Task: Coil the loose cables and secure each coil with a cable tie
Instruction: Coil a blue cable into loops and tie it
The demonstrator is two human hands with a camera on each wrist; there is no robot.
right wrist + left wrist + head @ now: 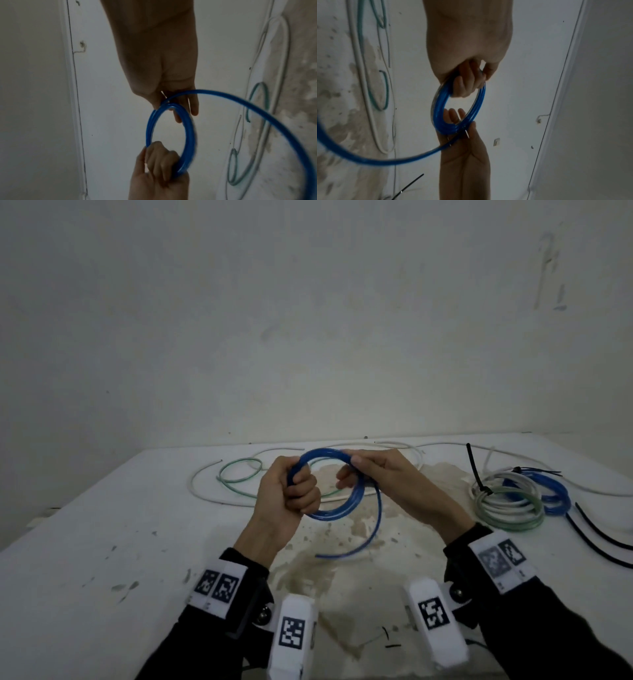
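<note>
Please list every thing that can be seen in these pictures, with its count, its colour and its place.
blue cable coil: one, blue, held above the table between both hands, a loose tail hanging toward the table.
green cable: one, green, loose on the far left of the table.
white cables: at least two, white, loose along the far side of the table.
tied coils: a bundle, white, green and blue, on the right; exact count unclear.
cable ties: black; one on the bundle, two loose at the right edge.
table: one, white, stained.
wall: white, behind the table.
left hand: grips the coil's left side.
right hand: pinches the coil's upper right.
</note>
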